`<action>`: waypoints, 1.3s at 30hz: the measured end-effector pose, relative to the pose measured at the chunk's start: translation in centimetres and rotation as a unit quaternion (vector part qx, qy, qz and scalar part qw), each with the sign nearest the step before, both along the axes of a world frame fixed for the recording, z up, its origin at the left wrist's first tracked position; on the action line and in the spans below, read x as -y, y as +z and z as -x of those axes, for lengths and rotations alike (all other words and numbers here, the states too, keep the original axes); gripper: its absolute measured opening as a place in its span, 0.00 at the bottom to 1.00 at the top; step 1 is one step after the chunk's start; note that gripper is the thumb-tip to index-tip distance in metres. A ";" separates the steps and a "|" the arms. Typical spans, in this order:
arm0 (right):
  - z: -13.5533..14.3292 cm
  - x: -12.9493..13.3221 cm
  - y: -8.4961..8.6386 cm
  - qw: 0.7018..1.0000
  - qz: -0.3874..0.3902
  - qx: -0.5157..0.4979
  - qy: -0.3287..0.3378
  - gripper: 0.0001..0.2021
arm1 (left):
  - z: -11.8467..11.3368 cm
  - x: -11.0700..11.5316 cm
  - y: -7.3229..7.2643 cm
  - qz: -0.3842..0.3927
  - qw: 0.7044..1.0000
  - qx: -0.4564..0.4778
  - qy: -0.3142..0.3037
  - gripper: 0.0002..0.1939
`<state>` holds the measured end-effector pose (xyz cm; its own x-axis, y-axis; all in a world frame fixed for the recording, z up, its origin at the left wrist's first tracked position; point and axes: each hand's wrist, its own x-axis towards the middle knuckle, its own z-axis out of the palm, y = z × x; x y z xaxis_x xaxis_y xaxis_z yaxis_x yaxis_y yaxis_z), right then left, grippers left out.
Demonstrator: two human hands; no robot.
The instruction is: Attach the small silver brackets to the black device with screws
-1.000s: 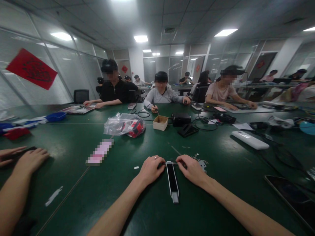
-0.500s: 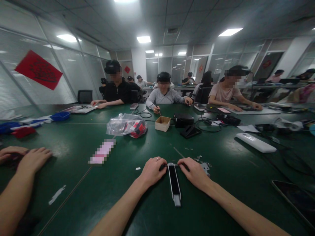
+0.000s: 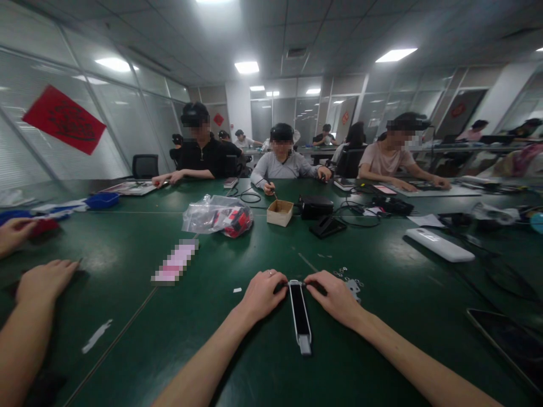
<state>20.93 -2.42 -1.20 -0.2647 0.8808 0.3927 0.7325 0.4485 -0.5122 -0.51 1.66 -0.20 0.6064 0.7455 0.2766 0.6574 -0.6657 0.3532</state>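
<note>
A long, narrow object with a black face, a pale frame and a grey block at its near end [image 3: 300, 314] lies on the green table in front of me. At its far end, my left hand [image 3: 263, 297] is on the left side, fingers curled into a pinch. Mirroring it on the right, my right hand [image 3: 335, 297] pinches at the same end. Small thin parts stick out there toward both sets of fingertips; what exactly is gripped is too small to make out. Just beyond my right hand lie small grey flat pieces [image 3: 353, 287] and several little rings [image 3: 340, 272].
A plastic bag with red and black contents [image 3: 218, 217] and an open small box [image 3: 280, 213] stand farther back. To the right are a white oblong device [image 3: 440, 245] and a dark phone [image 3: 507, 345]. At left, a co-worker's hand [image 3: 46, 280] rests on the table.
My hands and the narrow object hold nearly the same place. The co-worker's hands at left have separated, one moving back toward a red item.
</note>
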 end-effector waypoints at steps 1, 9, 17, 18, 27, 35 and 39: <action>0.0 -0.1 0.0 1.000 0.002 0.000 0.002 0.08 | 0.0 0.0 0.0 0.000 1.000 0.000 -0.001 0.06; 0.1 0.0 -0.1 1.000 0.000 0.016 0.012 0.09 | 0.0 -0.1 -0.1 -0.005 1.000 -0.002 -0.004 0.06; -0.2 0.1 -0.2 0.999 -0.026 0.025 -0.003 0.10 | 0.0 -0.1 -0.2 -0.007 1.000 -0.002 -0.006 0.06; -0.3 0.1 -0.2 0.999 -0.028 0.027 -0.004 0.10 | 0.0 -0.2 -0.3 -0.008 1.000 -0.002 -0.006 0.05; -0.5 0.0 0.1 1.000 -0.026 0.013 0.004 0.09 | 0.1 -0.3 -0.6 -0.013 1.000 0.003 -0.006 0.04; -0.7 0.0 0.0 1.000 0.008 0.005 0.017 0.08 | 0.1 -0.1 -0.3 -0.014 1.000 -0.001 -0.006 0.05; -0.8 -0.1 -0.2 0.999 0.026 -0.005 0.024 0.08 | 0.0 -0.1 -0.2 -0.010 1.000 0.000 -0.007 0.05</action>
<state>21.74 -2.31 -1.36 -0.3037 0.8865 0.3491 0.7057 0.4555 -0.5427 -0.53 1.76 -0.39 0.6169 0.7311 0.2914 0.6479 -0.6820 0.3393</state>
